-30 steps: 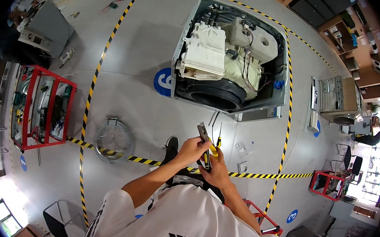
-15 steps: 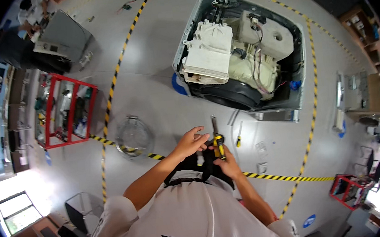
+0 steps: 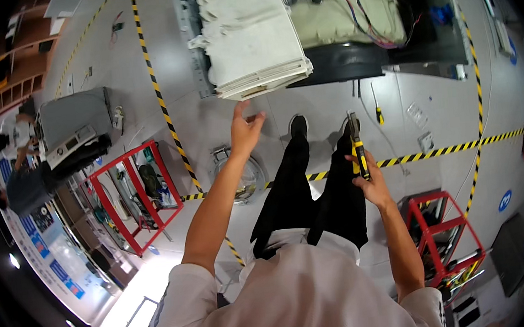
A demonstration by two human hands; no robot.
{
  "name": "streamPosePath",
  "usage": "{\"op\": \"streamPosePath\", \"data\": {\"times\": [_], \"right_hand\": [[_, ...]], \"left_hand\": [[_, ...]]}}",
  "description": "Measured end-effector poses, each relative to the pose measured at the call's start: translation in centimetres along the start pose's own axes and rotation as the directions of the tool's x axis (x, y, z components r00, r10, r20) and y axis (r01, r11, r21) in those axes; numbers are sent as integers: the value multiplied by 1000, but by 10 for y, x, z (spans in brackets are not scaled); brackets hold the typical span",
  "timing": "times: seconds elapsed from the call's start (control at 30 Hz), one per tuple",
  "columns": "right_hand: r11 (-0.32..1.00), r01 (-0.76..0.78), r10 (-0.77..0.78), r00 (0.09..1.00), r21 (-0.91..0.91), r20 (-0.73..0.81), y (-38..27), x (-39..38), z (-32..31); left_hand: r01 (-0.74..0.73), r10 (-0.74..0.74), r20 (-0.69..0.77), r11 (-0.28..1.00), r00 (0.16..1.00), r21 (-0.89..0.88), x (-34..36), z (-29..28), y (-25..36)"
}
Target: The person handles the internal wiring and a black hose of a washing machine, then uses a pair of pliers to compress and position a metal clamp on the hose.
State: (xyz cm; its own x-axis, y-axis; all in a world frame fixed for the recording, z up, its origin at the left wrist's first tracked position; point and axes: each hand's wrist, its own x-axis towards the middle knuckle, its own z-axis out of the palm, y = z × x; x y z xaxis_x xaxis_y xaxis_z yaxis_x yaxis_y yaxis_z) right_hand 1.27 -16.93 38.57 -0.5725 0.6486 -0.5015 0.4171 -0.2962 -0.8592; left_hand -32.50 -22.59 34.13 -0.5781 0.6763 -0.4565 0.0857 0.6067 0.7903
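Note:
My left hand (image 3: 246,129) is raised with its fingers apart. It holds nothing, and its fingertips are just below the front edge of a white plastic housing (image 3: 250,35); I cannot tell whether they touch it. That housing is part of an opened washing machine, whose pale tub (image 3: 349,19), black rubber ring (image 3: 344,62) and loose wires (image 3: 367,26) show beside it. In my right hand (image 3: 373,181) is a pair of pliers (image 3: 358,148) with yellow-and-black handles, jaws pointing away from me over my right leg.
A yellow-handled screwdriver (image 3: 379,114) lies on the floor beyond the pliers, near small clear bags (image 3: 417,115). A round glass door (image 3: 248,180) lies left of my legs. Red-framed tool carts stand at left (image 3: 128,205) and right (image 3: 447,221). At far left, people work by a grey machine (image 3: 78,121).
I am nearer the machine. My left hand has parted from the right and reached forward to the white housing. The pliers stay in my right hand, now farther right.

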Motion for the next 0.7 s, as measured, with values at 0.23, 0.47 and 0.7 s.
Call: {"op": "streamPosePath", "data": {"times": [0.23,0.47,0.7], "right_hand": [[989,79,-69,994,125,-83,48,68,57],[937,305,-293,952,171,-92,82,126,92],[911,403,-403,915,84,-18,92,159,100]], "left_hand": [[-29,34,-140,999,990,35,17,5,6],[-191,201,-84,975,976,117,44,14,0],[-109,75,-281,988,957,-108,65,37,9]]}}
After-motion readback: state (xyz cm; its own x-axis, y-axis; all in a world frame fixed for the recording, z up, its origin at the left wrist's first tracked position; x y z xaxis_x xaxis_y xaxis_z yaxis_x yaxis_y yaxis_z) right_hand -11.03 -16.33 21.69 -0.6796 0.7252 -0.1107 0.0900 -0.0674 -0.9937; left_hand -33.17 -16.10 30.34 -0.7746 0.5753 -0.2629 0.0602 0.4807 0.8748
